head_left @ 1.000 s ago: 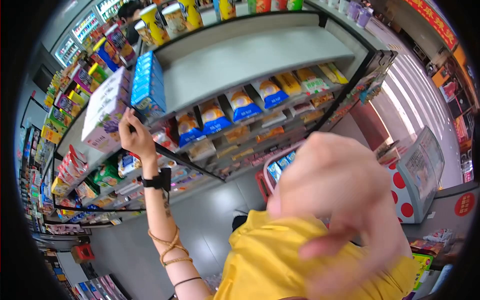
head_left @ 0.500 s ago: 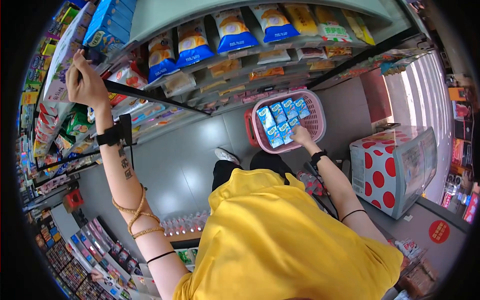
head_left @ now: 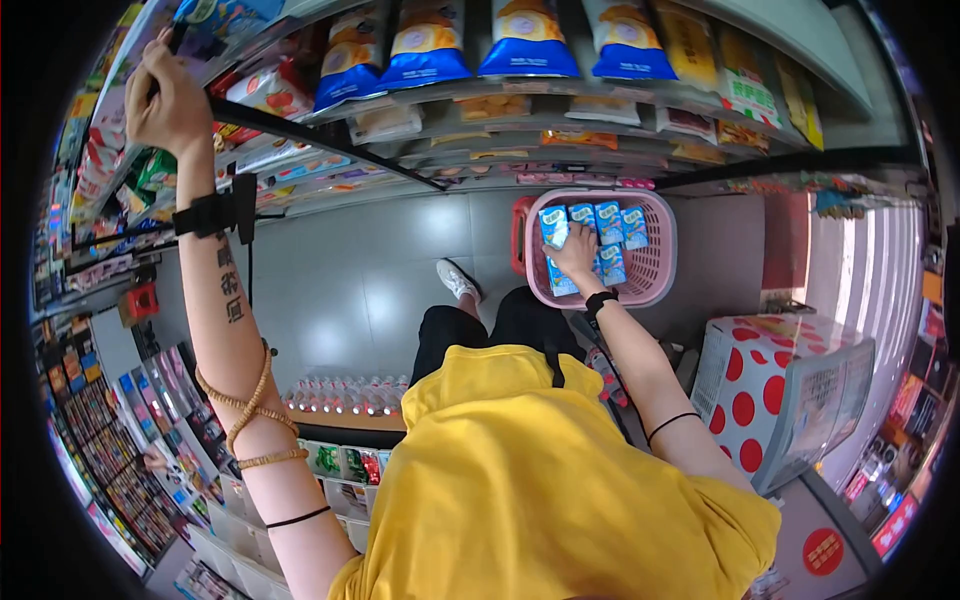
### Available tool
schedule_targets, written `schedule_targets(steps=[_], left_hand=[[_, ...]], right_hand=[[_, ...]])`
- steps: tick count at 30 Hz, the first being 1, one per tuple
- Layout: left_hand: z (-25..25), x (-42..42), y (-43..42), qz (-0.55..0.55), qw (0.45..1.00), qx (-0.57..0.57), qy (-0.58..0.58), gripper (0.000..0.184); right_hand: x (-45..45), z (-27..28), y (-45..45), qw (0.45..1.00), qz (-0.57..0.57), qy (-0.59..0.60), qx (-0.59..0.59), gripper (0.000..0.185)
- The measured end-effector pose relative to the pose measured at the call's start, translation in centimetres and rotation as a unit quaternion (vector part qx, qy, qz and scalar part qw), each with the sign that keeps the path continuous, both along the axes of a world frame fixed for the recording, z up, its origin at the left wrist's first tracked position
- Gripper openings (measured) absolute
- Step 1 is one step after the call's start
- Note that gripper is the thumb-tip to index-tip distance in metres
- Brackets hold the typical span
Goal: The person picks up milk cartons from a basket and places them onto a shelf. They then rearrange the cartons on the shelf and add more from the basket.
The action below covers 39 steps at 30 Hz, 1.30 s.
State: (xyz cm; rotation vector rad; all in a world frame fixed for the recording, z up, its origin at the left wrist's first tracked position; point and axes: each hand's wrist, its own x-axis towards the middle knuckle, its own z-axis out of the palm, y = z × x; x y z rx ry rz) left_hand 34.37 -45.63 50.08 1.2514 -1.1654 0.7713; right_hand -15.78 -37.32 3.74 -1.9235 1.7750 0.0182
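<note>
My right hand (head_left: 573,252) reaches down into the pink basket (head_left: 655,285), its fingers spread over small blue drink cartons (head_left: 609,222). The fingers touch the cartons at the left of the group and partly hide them. The cartons lie side by side in rows, and the basket's red handle (head_left: 520,235) shows at its left. My left hand (head_left: 172,100) is raised at the upper left, fingers curled around the black shelf post (head_left: 285,128). Next to that hand, a blue package (head_left: 228,12) is on the shelf.
Blue-and-white snack bags (head_left: 430,45) hang over the shelf front above the basket. A white freezer with red dots (head_left: 743,408) stands at the right. Small bottles (head_left: 350,395) line a low ledge behind me. Grey floor tiles (head_left: 340,290) lie left of the basket.
My right hand has moved left across the cartons, from the group's lower right to its left side. My left hand stays at the shelf post. The view has shifted.
</note>
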Motion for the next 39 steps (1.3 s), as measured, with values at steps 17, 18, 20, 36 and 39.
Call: schedule_targets(steps=[17, 18, 20, 36, 39], left_hand=[[1.7, -1.3, 0.4, -0.018, 0.999, -0.033, -0.014, 0.022], [1.8, -1.4, 0.5, -0.019, 0.999, -0.031, -0.010, 0.022], [1.9, -1.5, 0.6, -0.026, 0.999, -0.033, 0.000, 0.022], [2.0, -1.9, 1.7, -0.066, 0.996, -0.028, 0.050, 0.020], [2.2, -2.0, 1.6, -0.061, 0.997, -0.032, 0.042, 0.017]], right_hand=[[1.0, -3.2, -3.3, 0.990, -0.141, -0.029, -0.002, 0.090], [0.9, -0.5, -3.7, 0.987, -0.147, -0.051, 0.033, 0.094], [0.7, 3.0, -4.0, 0.982, -0.171, -0.072, 0.035, 0.092], [16.3, 48.6, -10.2, 0.765, 0.205, -0.608, -0.047, 0.105], [21.1, 52.6, -15.3, 0.786, 0.242, -0.549, -0.150, 0.102]])
